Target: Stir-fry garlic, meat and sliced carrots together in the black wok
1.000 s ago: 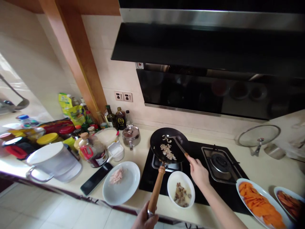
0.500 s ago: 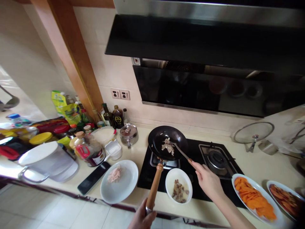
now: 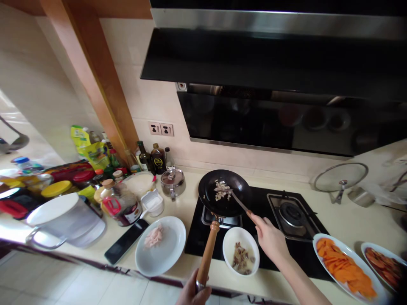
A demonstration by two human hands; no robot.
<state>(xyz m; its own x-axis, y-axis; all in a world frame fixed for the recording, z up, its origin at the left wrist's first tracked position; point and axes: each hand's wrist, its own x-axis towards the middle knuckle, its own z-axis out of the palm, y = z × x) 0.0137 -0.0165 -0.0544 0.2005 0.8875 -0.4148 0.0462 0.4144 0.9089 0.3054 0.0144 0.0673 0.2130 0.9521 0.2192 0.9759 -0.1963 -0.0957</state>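
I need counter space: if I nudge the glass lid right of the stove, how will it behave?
The glass lid stands propped nearly on edge, so it would probably tip or roll. Being glass, it looks fragile and likely slippery.

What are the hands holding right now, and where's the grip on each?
Left hand grips the pan at the end of its wooden handle. Right hand holds the spatula by its handle end, blade in the pan.

A phone [image 3: 126, 241] lies just beside 1 white plate [image 3: 173, 250].
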